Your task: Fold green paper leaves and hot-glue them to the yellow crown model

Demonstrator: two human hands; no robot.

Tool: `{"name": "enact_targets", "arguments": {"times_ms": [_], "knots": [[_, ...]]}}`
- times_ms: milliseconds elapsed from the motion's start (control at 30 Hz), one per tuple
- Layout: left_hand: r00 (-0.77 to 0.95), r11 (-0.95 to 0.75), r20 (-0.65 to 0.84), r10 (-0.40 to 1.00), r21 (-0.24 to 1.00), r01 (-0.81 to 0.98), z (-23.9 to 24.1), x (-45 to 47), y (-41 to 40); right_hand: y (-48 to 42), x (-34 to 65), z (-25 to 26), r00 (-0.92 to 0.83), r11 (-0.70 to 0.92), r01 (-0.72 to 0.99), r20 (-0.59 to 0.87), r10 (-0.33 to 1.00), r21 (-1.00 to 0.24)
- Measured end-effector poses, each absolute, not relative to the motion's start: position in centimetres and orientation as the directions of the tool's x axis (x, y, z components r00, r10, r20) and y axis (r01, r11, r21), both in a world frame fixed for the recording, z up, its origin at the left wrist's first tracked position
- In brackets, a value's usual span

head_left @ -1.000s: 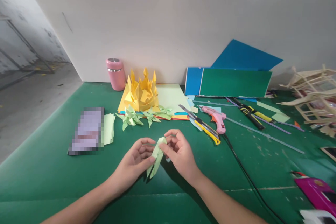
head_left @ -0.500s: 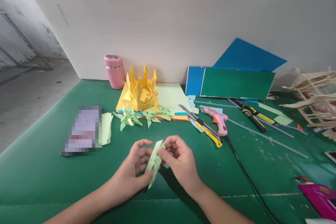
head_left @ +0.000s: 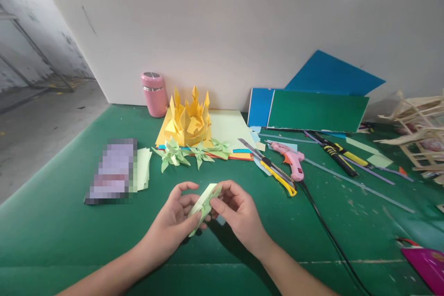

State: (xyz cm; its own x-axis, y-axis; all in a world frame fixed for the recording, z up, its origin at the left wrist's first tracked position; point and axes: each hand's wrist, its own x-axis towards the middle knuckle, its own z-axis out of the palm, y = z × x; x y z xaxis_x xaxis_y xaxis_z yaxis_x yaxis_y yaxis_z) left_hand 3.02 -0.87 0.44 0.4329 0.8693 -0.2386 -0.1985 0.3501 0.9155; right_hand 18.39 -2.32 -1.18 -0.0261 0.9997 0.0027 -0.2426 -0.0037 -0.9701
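A folded light-green paper piece (head_left: 204, 203) is held between both hands, low over the table. My left hand (head_left: 176, 215) pinches its lower left end, thumb in front and fingers behind. The thumb and forefinger of my right hand (head_left: 239, 210) grip its upper right end. Several light-green paper flowers (head_left: 173, 153) lie just beyond the hands, in front of a yellow folded-paper crown (head_left: 190, 125). Parts of the held piece are hidden by my fingers.
On the green table (head_left: 166, 277) are a yellow cutter knife (head_left: 277, 178) with its blade out and a pink glue gun (head_left: 291, 159) with a black cord. Pliers (head_left: 336, 155) lie farther right. A phone (head_left: 113, 171) beside green paper sheets (head_left: 143, 169) and a pink flask (head_left: 155, 95) stand left.
The folded paper has turned a little and lies more slanted, its lower end raised. Both hands keep their hold on it. The view has shifted slightly.
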Motion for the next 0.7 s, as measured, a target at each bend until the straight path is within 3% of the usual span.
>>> {"name": "enact_targets", "arguments": {"times_ms": [233, 500, 700], "knots": [[0.423, 0.365, -0.256, 0.869, 0.909, -0.201, 0.24, 2.92, -0.74, -2.56, 18.31, -1.37, 0.074, 0.093, -0.059, 0.088, 0.993, -0.994], [0.319, 0.377, -0.322, 0.892, 0.917, -0.13, 1.04, 3.09, -0.84, -2.78, 18.41, -1.46, 0.053, 0.173, 0.096, 0.178, 0.983, -0.98], [0.34, 0.393, -0.331, 0.88, 0.91, -0.131, 1.05, 2.93, -0.89, -2.87, 18.32, -1.32, 0.035, 0.163, 0.09, 0.167, 0.985, -0.982]]}}
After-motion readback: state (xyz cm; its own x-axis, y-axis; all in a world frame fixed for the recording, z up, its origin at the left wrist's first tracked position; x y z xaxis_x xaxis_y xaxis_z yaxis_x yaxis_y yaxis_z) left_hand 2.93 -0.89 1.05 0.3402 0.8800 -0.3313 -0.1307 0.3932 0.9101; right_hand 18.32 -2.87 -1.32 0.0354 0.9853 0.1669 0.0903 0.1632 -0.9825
